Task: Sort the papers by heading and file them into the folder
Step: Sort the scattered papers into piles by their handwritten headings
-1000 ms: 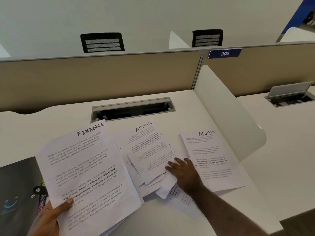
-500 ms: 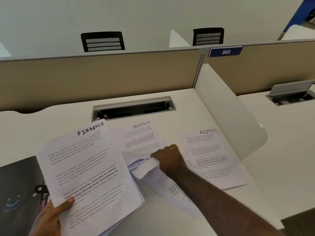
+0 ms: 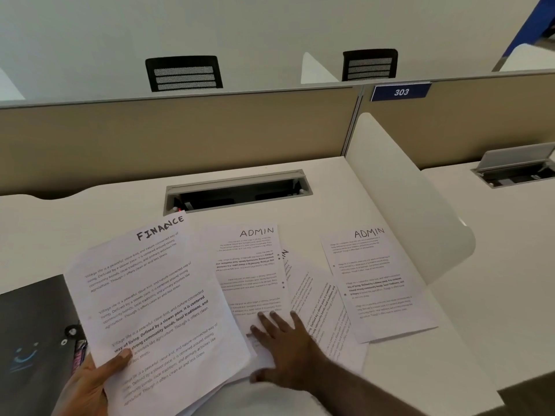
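White bench (image 3: 390, 379) backed by a beige partition (image 3: 180, 136). Left hand (image 3: 90, 382) at the near left grips a stack headed FINANCE (image 3: 156, 310), thumb on top. Right hand (image 3: 285, 346) lies flat, fingers spread, on an overlapping ADMIN sheet (image 3: 249, 265); nothing grasped. Second ADMIN sheet (image 3: 378, 283) lies to the right. Dark folder (image 3: 33, 334) sits at the left, partly under the FINANCE stack

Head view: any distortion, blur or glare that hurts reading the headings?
Head view: wide-angle bending curves the partition top; lighting soft, no glare; FINANCE sheet and ADMIN sheet headings legible, body text soft; right hand slightly blurred.
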Tool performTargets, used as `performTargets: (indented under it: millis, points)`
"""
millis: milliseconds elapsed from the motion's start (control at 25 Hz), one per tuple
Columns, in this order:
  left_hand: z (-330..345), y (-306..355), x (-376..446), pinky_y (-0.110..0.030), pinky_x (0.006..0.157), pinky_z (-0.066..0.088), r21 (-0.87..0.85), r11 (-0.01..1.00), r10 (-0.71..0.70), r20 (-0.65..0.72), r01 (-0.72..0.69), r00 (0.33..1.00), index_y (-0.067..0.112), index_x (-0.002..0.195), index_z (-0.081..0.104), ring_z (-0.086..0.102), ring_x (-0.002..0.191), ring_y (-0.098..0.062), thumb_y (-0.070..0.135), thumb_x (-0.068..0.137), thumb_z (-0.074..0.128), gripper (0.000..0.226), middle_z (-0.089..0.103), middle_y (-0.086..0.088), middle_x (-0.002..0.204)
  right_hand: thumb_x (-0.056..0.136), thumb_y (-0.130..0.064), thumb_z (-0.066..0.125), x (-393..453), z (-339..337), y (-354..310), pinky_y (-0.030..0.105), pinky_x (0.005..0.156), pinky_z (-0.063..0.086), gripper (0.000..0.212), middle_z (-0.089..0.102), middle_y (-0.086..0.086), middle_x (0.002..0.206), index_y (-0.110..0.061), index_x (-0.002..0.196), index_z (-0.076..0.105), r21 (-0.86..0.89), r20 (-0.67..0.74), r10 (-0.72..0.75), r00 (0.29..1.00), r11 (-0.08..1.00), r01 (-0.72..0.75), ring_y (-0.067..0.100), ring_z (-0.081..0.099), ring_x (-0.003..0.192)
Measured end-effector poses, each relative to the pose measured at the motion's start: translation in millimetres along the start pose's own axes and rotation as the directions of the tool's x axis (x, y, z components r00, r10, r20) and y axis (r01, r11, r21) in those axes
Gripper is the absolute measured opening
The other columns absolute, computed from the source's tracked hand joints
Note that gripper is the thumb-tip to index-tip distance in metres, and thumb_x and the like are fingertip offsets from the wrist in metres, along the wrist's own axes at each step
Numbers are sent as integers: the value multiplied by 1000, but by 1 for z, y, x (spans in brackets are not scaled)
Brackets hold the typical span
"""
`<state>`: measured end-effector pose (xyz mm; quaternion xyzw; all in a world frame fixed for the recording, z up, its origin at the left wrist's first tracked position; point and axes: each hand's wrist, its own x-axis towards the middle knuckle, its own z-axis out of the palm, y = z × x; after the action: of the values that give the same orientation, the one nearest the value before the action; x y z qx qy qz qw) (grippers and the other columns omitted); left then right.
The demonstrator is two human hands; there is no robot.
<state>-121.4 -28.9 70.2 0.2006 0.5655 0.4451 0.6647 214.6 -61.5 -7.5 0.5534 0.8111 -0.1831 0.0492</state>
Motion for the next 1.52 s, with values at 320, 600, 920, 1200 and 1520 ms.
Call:
performTargets:
  millis: [320, 600, 920, 1200, 1520]
  points:
    - [3, 2, -2, -42, 65, 61, -5, 999, -36, 11, 36, 999, 20, 98, 73, 67, 95, -36, -9, 94, 44, 42, 76, -9, 102, 85, -62, 51, -23, -15, 87, 44, 120, 3, 99, -29, 2, 153, -24, 151, -13, 118, 84, 466, 881, 873, -473, 24, -13, 148]
    - [7, 3, -8, -37, 60, 61, -13, 1000, -6, -14, 6, 1000, 27, 85, 80, 75, 79, -26, -10, 93, 44, 53, 78, -4, 95, 79, -64, 57, -19, -14, 83, 44, 119, 6, 111, -19, 7, 159, -22, 150, -17, 145, 79, 556, 828, 815, -561, 22, -8, 149]
    - [1, -1, -14, -41, 66, 61, -28, 1000, 3, -30, -3, 1000, 17, 111, 65, 76, 81, -23, -8, 94, 43, 37, 77, -3, 99, 82, -72, 44, -16, -18, 86, 46, 120, 8, 104, -7, 19, 160, -15, 152, -7, 150, 49, 748, 662, 650, -745, 32, 1, 149]
    - [-2, 4, -14, -42, 70, 59, 8, 1000, 2, -45, -2, 999, 25, 91, 79, 75, 81, -25, -9, 94, 43, 50, 77, -5, 99, 89, -67, 35, -14, -14, 79, 48, 120, 13, 93, -3, 26, 158, -12, 152, -5, 94, 42, 774, 632, 627, -773, 42, 7, 146]
    - [-12, 8, -4, -40, 62, 60, 72, 997, -16, -93, 22, 996, 22, 108, 62, 61, 100, -37, -11, 93, 45, 40, 76, -6, 98, 88, -68, 36, -11, -20, 63, 48, 118, 15, 94, 2, 27, 157, -11, 152, -1, 30, 145, 745, 651, 654, -756, 42, 25, 142]
